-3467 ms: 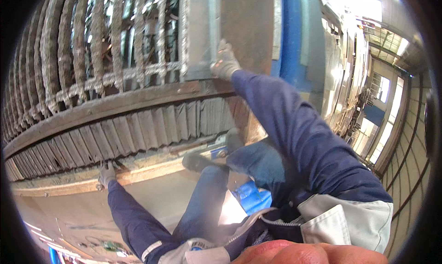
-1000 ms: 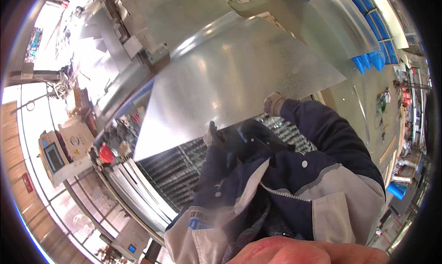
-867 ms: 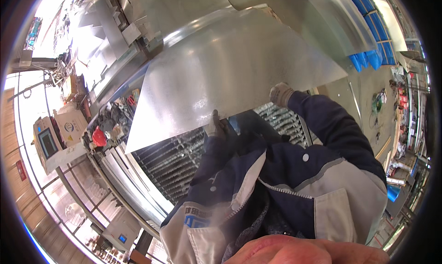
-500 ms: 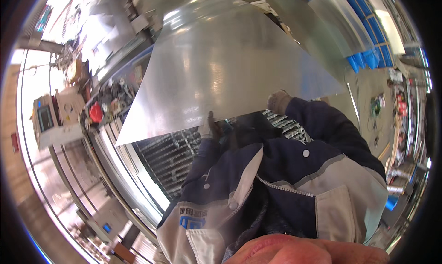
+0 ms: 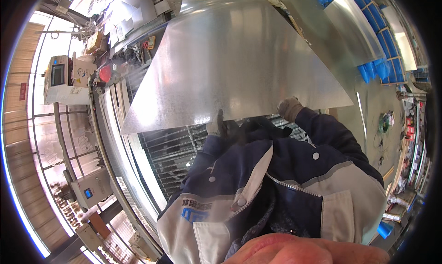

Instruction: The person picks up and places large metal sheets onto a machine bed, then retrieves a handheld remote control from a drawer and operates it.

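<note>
Sheet (image 5: 230, 63), bright metal at twelve o'clock in the head view, has swung squarer-on, leaving left hand (image 5: 217, 125) and right hand (image 5: 290, 109) nearer level, both closed round its near edge!

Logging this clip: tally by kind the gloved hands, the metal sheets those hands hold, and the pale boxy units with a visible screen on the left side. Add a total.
Gloved hands: 2 (left hand, right hand)
Held metal sheet: 1
Pale boxy units with a screen: 2 (upper unit, lower unit)
Total: 5
</note>
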Available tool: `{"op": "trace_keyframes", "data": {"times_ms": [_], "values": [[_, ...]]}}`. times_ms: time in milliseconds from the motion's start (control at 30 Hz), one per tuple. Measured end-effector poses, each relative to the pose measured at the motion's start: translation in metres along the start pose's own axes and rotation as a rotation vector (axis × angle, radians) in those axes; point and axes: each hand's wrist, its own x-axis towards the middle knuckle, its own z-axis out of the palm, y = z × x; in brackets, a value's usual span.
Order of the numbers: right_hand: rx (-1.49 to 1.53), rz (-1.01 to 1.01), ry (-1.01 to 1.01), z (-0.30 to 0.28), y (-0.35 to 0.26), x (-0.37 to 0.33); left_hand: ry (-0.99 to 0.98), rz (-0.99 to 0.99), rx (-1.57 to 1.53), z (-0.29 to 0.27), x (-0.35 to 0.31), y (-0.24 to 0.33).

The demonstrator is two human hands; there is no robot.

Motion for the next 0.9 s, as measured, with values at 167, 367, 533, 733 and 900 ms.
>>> {"op": "trace_keyframes", "data": {"times_ms": [167, 367, 533, 733, 900], "values": [[-0.116, 0.030, -0.029, 0.045, -0.049, -0.101, 0.015, -0.740, -0.731, 0.026, -0.110, 0.060], [-0.113, -0.033, -0.029, 0.109, -0.151, -0.205, 0.006, -0.620, -0.377, 0.034, -0.277, 0.037], [-0.119, -0.123, -0.013, 0.176, -0.237, -0.274, 0.046, -0.551, -0.356, 0.044, -0.418, -0.003], [-0.055, -0.163, -0.045, 0.242, -0.319, -0.360, -0.152, -0.437, -0.103, 0.032, -0.556, 0.011], [-0.127, -0.328, -0.025, 0.325, -0.364, -0.407, 0.055, -0.313, -0.379, 0.066, -0.671, 0.005]]}}
